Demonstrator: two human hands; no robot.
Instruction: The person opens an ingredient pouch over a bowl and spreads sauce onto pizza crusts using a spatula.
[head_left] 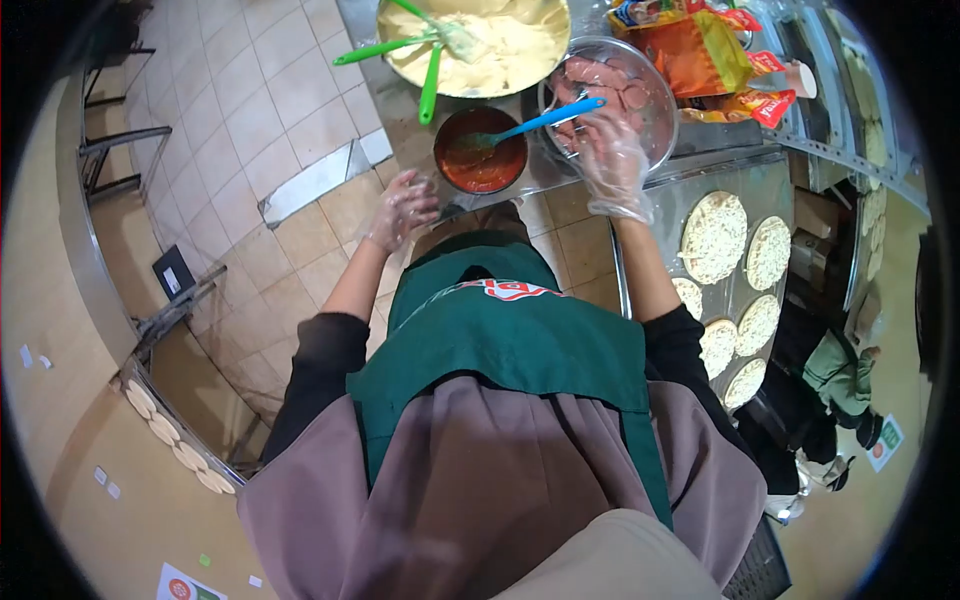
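Observation:
My left hand (pixel 404 208), in a clear plastic glove, hangs near the table edge, left of a bowl of red sauce (pixel 485 172), its fingers somewhat apart and nothing in them. My right hand (pixel 612 160), gloved too, is over the near side of a clear bowl of sliced meat (pixel 648 95); its fingertips are too unclear to show whether they hold anything. A blue-handled spatula (pixel 550 118) rests in the sauce, its handle reaching over the meat bowl. Behind stands a large bowl of pale yellow mixture (pixel 510 45) with green-handled utensils (pixel 432 85).
Orange and red packets (pixel 700 55) lie at the back right. On the right, a metal tray (pixel 720 290) carries several rounds topped with shredded cheese (pixel 715 237). Another person (pixel 840 375) is at the far right. More plain rounds (pixel 163 430) lie at the left.

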